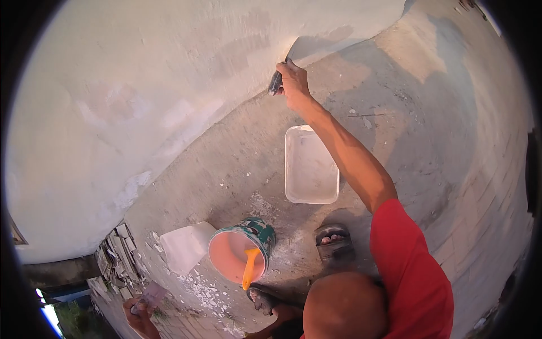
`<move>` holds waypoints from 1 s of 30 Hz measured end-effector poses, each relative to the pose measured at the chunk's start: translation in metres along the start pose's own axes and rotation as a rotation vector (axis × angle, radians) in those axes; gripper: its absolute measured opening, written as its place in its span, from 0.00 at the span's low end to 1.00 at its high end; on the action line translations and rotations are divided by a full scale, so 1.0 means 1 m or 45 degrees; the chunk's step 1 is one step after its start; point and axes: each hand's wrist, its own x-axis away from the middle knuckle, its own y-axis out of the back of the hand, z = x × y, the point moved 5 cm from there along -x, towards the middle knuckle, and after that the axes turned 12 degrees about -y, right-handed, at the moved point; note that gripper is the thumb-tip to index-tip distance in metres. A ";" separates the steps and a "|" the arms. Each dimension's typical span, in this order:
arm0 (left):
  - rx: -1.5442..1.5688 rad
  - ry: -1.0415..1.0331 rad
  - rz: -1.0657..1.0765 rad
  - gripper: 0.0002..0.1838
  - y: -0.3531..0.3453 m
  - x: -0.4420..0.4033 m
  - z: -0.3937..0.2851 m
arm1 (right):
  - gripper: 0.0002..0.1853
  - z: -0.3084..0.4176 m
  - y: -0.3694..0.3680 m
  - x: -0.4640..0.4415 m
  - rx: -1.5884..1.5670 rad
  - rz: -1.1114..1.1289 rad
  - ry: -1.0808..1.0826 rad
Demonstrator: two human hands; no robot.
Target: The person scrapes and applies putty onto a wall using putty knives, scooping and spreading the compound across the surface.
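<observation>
My right hand (294,85) is stretched out at the foot of the pale wall (186,68), its fingers closed round a dark-handled tool (275,82). A thin dark edge beside the fingers meets the wall. At the lower left, my left hand (141,319) grips a small, flat, pale translucent piece (153,295). Between the hands stands a green bucket (265,230) with a pinkish inside, and an orange-handled tool (250,268) leans over its rim. A white rectangular tray (312,199) lies on the ground below my right forearm.
A white sheet-like piece (183,246) lies left of the bucket. White flakes (209,294) and stacked broken slabs (119,254) are at the lower left. Two feet in dark sandals (334,243) rest near the bucket. A bent knee (345,305) shows at the bottom.
</observation>
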 end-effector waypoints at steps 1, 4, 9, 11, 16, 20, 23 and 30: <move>0.014 -0.016 0.020 0.15 0.002 -0.002 0.000 | 0.08 -0.002 -0.011 0.009 0.073 0.052 0.018; 0.055 0.051 0.051 0.15 0.006 -0.010 0.003 | 0.09 -0.012 -0.031 0.041 0.172 0.212 -0.027; 0.090 0.094 -0.084 0.14 0.016 -0.030 -0.026 | 0.10 -0.015 0.013 0.041 -0.041 -0.080 -0.112; 0.177 0.096 -0.147 0.15 0.018 -0.013 -0.024 | 0.10 -0.004 0.046 -0.004 -0.106 -0.212 -0.154; 0.420 -0.198 -0.224 0.16 -0.019 0.012 -0.050 | 0.08 -0.008 0.023 -0.015 0.116 -0.168 -0.248; 0.608 -0.344 -0.253 0.16 -0.057 -0.008 -0.074 | 0.10 -0.016 -0.034 0.051 0.355 0.274 -0.243; 0.860 -0.301 -0.254 0.14 -0.065 -0.021 -0.079 | 0.14 0.001 -0.037 0.103 0.458 0.478 -0.247; 1.229 -0.274 -0.190 0.12 -0.061 -0.061 -0.070 | 0.13 0.053 0.033 0.141 0.556 0.425 -0.399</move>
